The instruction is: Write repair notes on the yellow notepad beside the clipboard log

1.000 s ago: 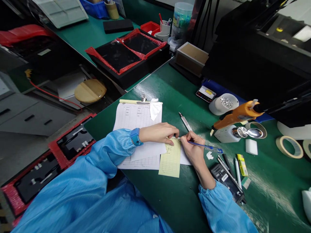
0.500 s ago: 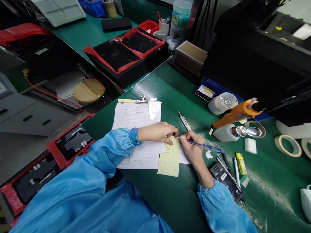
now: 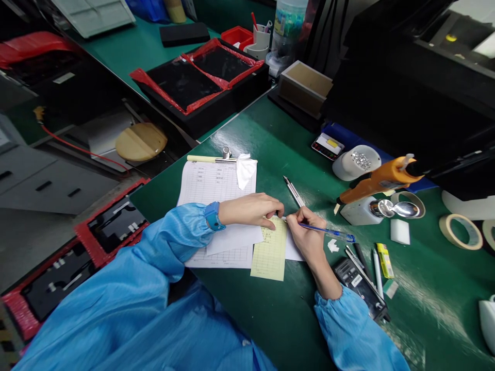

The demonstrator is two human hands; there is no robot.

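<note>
My right hand (image 3: 308,234) grips a blue pen (image 3: 332,234), its tip at the upper right of a yellow lined slip (image 3: 268,257) with handwriting on it. My left hand (image 3: 255,210) rests over the slip's top and a white sheet (image 3: 234,239), thumb apart from the bent fingers, holding nothing. Beneath lies a clipboard with a printed form (image 3: 209,188); its metal clip (image 3: 226,153) is at the top, beside a crumpled white tissue (image 3: 245,171). A silver pen-like tool (image 3: 294,191) lies just beyond my right hand.
To the right are an orange electric screwdriver (image 3: 377,180), a white cup of small metal parts (image 3: 356,162), a pump bottle (image 3: 361,211), tape rolls (image 3: 460,232) and a black device (image 3: 361,288). Red-edged black trays (image 3: 201,77) sit at the back, a round stool (image 3: 141,141) at left.
The pen's rear end has shifted slightly to the right as my right hand moves a little. My left hand stays in place. The view has tilted slightly.
</note>
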